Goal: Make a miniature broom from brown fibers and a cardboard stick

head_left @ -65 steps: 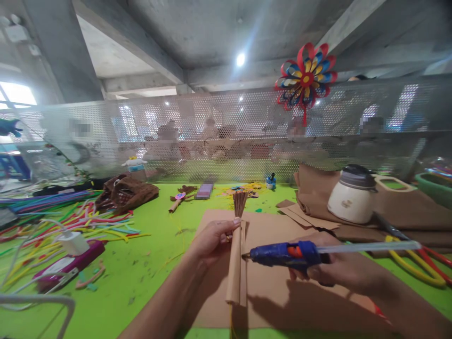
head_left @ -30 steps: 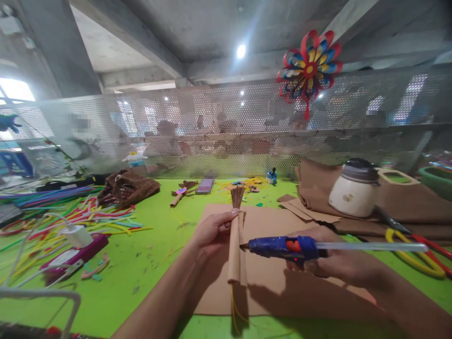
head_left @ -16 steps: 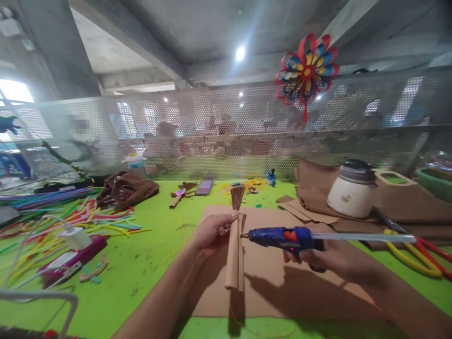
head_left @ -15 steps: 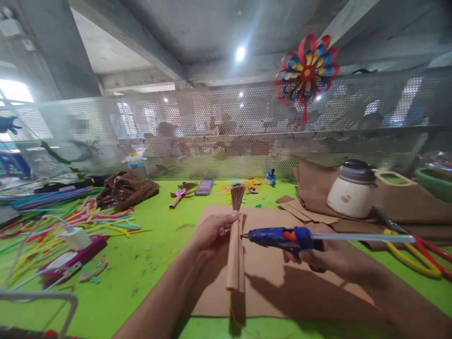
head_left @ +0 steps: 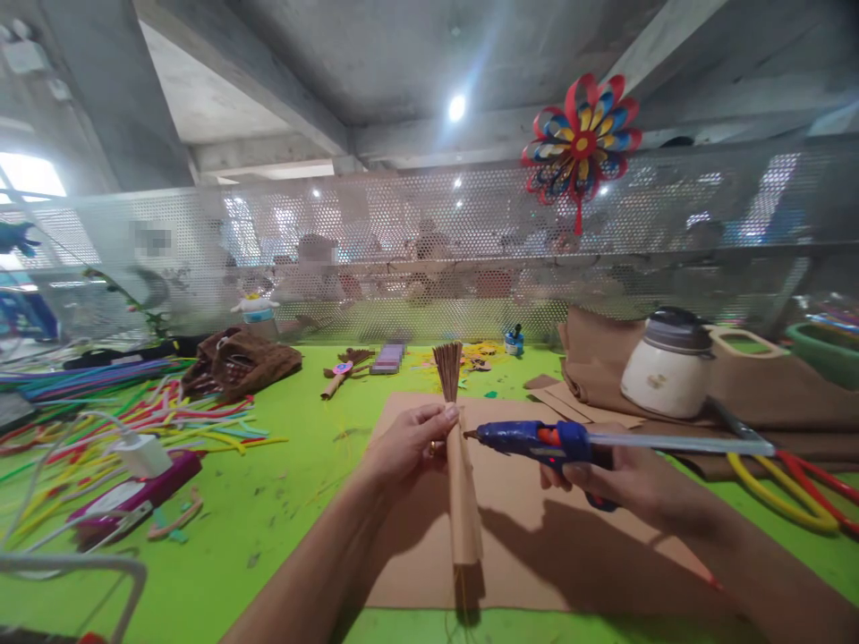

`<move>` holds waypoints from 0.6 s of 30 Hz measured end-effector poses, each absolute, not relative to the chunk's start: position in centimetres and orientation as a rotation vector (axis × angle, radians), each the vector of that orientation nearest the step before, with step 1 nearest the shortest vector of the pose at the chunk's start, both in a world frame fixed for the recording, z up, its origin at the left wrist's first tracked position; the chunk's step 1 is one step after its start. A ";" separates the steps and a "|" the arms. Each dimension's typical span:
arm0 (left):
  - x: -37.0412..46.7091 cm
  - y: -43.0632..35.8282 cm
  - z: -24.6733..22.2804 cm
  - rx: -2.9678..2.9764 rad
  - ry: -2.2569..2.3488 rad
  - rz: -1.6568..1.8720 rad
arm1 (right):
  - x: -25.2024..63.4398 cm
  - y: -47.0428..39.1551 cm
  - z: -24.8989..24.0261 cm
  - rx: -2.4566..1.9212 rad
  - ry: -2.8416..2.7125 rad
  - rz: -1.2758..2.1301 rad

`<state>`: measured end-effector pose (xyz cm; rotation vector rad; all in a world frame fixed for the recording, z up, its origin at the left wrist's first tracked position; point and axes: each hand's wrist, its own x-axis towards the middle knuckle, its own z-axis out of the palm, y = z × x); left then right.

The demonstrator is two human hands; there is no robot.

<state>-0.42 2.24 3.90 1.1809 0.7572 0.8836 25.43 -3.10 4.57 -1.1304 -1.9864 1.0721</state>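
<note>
Brown paper roll, blue glue gun

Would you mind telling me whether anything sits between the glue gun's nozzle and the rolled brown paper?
Nothing visible does. The right hand points the blue glue gun at the rolled brown paper gripped by the left hand; only a small open gap separates the nozzle from the roll.

I count one glue gun and one paper roll above the one cardboard sheet. Right of the sheet I see one white jar and one pair of scissors; above, one pinwheel.
</note>
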 end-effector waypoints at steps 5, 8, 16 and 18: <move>-0.3 2.0 4.0 1.153 0.727 0.879 | 25.4 -3.1 4.5 -1.149 -1.943 1.079; -0.3 2.0 4.1 1.152 0.733 0.871 | 25.5 -3.1 4.6 -1.141 -1.953 1.075; -0.3 2.2 3.9 1.121 0.758 0.904 | 26.3 -3.0 4.2 -1.058 -2.106 1.039; -0.4 2.3 3.7 1.132 0.744 0.893 | 26.2 -2.9 4.2 -1.044 -2.080 1.043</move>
